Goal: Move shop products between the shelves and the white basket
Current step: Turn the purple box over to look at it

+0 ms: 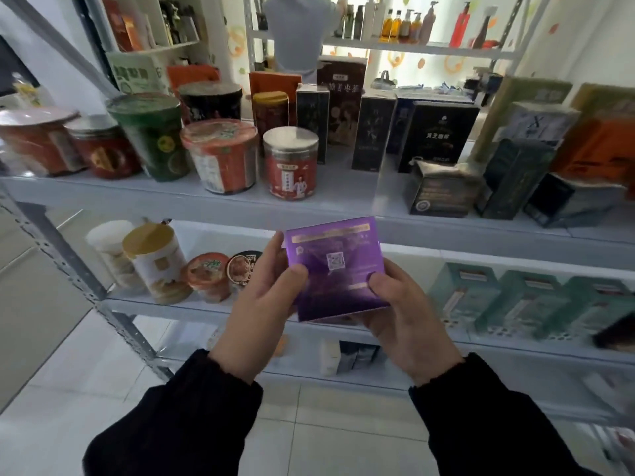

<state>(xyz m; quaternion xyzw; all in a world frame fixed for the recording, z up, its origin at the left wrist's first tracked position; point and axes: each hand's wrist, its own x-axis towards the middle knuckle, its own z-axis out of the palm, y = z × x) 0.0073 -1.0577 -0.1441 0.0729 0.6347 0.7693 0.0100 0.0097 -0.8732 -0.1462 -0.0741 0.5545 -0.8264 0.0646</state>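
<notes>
Two hands hold one purple box in front of the shelves. My left hand grips its left side. My right hand grips its right side, thumbs on top.

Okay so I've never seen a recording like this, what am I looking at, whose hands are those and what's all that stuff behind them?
No robot here: one camera worn on a person's head looks forward and down at their own hands. The left hand and right hand together hold a purple box, thumbs on its face. Behind it stands a white shelf rack: a red jar with a silver lid among tubs on the left, dark boxes on the right, teal boxes one level down. No white basket shows.
</notes>
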